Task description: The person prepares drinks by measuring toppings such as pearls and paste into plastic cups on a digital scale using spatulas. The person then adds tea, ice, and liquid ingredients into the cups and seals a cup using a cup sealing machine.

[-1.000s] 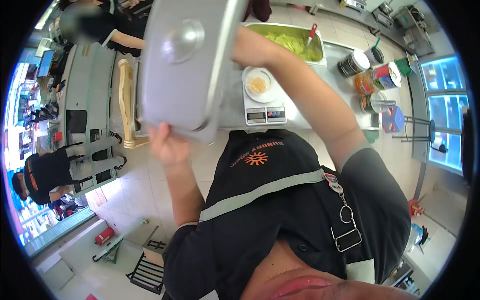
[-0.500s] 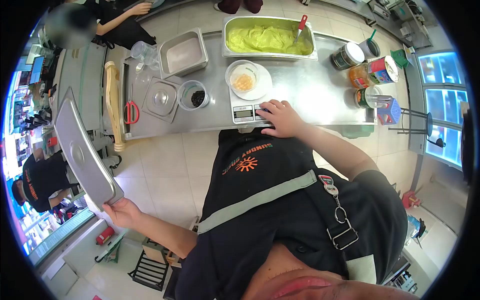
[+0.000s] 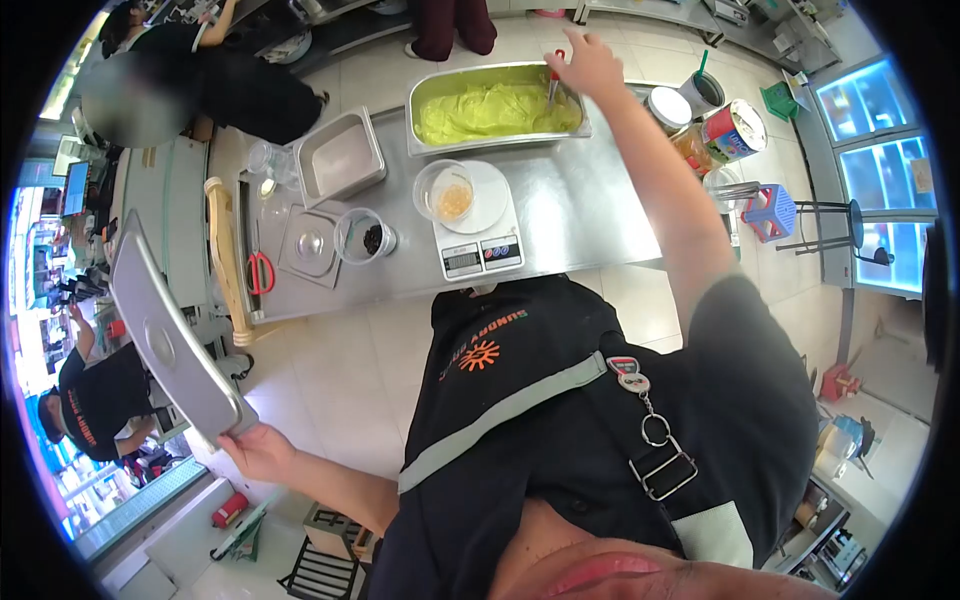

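Observation:
My left hand grips the lower corner of a long metal lid, which is tilted to the left of the table. My right hand is open, its fingers apart, beside the red handle of a spatula. That spatula stands in a long metal tray of green cream. Nearer me, a clear cup with pale yellow pieces sits tilted on the white round plate of a scale. Left of the scale is a clear cup with dark pieces.
On the metal table are a square metal pan, a small lid, red scissors and clear cups. Several jars stand at the right. Other people are beyond the table and at the left.
My right hand has left the scale's buttons and moved forward to the spatula handle. My left hand still holds the lid at the left. The view has shifted slightly.

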{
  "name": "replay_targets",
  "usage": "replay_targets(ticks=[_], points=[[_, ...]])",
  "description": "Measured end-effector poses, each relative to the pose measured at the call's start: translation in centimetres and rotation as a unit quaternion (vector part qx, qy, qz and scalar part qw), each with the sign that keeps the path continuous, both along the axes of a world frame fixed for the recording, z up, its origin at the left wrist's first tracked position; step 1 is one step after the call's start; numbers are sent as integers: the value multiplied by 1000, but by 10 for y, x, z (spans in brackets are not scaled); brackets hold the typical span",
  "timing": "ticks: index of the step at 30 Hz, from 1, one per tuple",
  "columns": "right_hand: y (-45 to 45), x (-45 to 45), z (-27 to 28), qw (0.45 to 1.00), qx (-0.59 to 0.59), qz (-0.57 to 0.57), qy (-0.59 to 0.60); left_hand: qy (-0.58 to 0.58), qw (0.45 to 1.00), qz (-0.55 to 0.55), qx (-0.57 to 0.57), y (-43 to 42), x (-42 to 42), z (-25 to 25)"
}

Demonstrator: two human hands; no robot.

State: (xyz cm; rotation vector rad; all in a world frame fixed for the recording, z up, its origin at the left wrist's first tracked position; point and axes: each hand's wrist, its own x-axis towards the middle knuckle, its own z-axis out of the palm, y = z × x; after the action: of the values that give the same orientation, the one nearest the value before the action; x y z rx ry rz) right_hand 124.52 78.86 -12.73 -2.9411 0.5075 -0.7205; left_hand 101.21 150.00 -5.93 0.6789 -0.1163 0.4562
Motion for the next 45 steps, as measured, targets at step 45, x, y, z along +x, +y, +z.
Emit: replay_targets(ticks=[45], points=[[92,30,-21,796,561,128,189,72,997,32,15,-27,21,-31]])
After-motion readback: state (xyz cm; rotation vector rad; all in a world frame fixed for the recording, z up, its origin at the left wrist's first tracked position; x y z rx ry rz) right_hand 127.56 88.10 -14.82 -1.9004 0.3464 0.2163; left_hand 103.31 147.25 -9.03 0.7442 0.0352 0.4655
